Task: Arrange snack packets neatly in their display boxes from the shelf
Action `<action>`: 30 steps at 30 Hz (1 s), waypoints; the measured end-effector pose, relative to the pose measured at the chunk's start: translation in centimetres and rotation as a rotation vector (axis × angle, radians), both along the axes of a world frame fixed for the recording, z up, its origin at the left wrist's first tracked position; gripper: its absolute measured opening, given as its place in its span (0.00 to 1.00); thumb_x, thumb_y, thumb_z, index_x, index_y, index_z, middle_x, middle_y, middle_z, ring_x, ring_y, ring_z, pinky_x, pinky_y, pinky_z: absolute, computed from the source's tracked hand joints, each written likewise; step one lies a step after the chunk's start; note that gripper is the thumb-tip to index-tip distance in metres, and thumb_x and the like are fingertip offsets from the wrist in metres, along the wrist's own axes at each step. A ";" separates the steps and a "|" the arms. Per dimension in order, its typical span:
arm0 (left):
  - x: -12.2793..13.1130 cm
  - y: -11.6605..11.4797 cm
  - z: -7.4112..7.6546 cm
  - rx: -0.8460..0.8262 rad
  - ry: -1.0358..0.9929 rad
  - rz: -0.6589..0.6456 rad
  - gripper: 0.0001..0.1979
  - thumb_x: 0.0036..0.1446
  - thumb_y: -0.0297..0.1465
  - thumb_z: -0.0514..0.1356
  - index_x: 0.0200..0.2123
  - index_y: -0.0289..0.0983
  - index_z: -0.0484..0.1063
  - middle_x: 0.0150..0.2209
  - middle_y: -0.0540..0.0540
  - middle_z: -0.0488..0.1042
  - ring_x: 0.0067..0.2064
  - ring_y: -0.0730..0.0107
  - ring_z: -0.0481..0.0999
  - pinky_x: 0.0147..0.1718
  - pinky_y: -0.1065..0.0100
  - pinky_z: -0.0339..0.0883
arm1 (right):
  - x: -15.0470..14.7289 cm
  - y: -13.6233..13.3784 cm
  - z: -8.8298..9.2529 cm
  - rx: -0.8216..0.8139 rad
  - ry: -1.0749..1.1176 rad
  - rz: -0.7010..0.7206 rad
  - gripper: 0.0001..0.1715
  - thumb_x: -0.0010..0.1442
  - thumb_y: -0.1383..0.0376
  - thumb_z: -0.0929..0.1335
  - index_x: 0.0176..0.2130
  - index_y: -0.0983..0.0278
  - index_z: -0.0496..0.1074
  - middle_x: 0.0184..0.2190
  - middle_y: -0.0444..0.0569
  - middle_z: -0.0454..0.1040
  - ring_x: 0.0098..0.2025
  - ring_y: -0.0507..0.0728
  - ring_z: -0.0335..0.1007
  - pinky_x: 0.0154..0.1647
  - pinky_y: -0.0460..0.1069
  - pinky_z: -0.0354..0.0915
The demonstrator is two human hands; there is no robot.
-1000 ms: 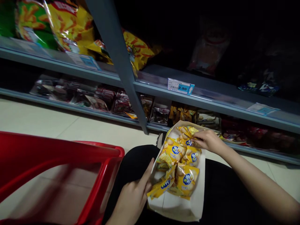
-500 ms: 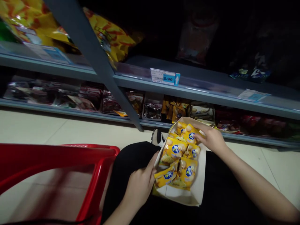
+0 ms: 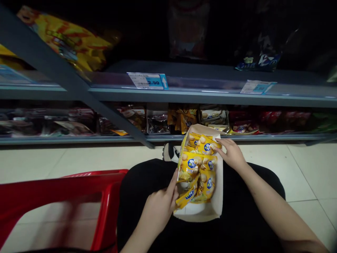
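An open cardboard box [image 3: 217, 200] with several yellow snack packets [image 3: 191, 163] in it rests over my dark-clothed lap. My left hand [image 3: 162, 202] grips the box's left wall, its thumb or finger along the edge and the other fingertips by the lower-left packet. At the box's upper right is my right hand [image 3: 231, 153], its fingers closed at the rim and touching the top packet. Whether it pinches that packet or the box wall is hard to tell. The packets lie in two uneven columns, with bare cardboard at the near end.
A red plastic basket or cart [image 3: 107, 196] stands at the left. Ahead, a grey shelf unit [image 3: 184, 95] holds small packets in boxes on its bottom level. A yellow bag [image 3: 71, 42] sits above. My shoe [image 3: 170, 153] is on the tiled floor beyond the box.
The view has turned right and levelled, so the shelf shifts left. My right hand's fingers have moved from over the top packet toward the box's right rim. Both hands stay at the box.
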State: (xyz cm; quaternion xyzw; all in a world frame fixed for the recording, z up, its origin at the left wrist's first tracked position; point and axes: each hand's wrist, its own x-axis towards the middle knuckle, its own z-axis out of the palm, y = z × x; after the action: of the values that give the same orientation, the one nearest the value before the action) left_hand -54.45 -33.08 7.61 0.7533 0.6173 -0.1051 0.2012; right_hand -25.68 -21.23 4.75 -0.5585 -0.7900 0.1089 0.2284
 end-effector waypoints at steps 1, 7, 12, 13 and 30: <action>0.1 -0.2 0.0 0.020 -0.009 -0.018 0.29 0.67 0.29 0.48 0.69 0.33 0.45 0.31 0.43 0.81 0.31 0.62 0.82 0.31 0.67 0.73 | -0.4 0.0 0.0 -0.032 -0.005 0.002 0.22 0.61 0.64 0.68 0.54 0.63 0.70 0.49 0.55 0.76 0.51 0.64 0.69 0.50 0.58 0.67; 3.2 -3.1 -1.6 0.105 0.064 -0.243 0.30 0.59 0.23 0.56 0.65 0.33 0.57 0.28 0.42 0.80 0.24 0.65 0.79 0.23 0.72 0.71 | -0.5 -0.7 0.2 -0.188 -0.025 0.088 0.12 0.55 0.67 0.72 0.41 0.62 0.75 0.33 0.49 0.77 0.38 0.59 0.71 0.40 0.52 0.66; 5.2 -4.6 -1.7 0.306 0.089 -0.395 0.37 0.51 0.18 0.58 0.65 0.31 0.57 0.40 0.31 0.80 0.23 0.69 0.78 0.21 0.74 0.72 | 1.0 -0.5 0.6 -0.180 -0.191 0.231 0.03 0.57 0.67 0.70 0.33 0.63 0.76 0.35 0.53 0.79 0.41 0.61 0.72 0.42 0.52 0.65; 5.3 -4.7 -1.5 0.358 0.075 -0.415 0.37 0.51 0.18 0.58 0.65 0.31 0.57 0.42 0.29 0.79 0.24 0.69 0.78 0.21 0.74 0.72 | 1.3 -0.3 0.7 -0.191 -0.228 0.219 0.03 0.57 0.67 0.70 0.34 0.63 0.76 0.36 0.54 0.79 0.41 0.62 0.72 0.43 0.53 0.66; 9.7 -4.5 1.4 0.664 -0.011 -0.426 0.31 0.55 0.28 0.55 0.62 0.19 0.61 0.35 0.21 0.78 0.24 0.57 0.79 0.17 0.66 0.70 | 4.3 0.1 1.5 -0.419 -0.294 0.160 0.12 0.55 0.63 0.68 0.38 0.60 0.79 0.39 0.51 0.81 0.38 0.62 0.77 0.39 0.51 0.67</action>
State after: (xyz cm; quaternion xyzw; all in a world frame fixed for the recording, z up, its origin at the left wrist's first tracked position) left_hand -44.75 -37.58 9.00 0.8891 0.4466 0.0649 -0.0766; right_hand -21.43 -21.11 6.27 -0.5390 -0.8166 0.2055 -0.0190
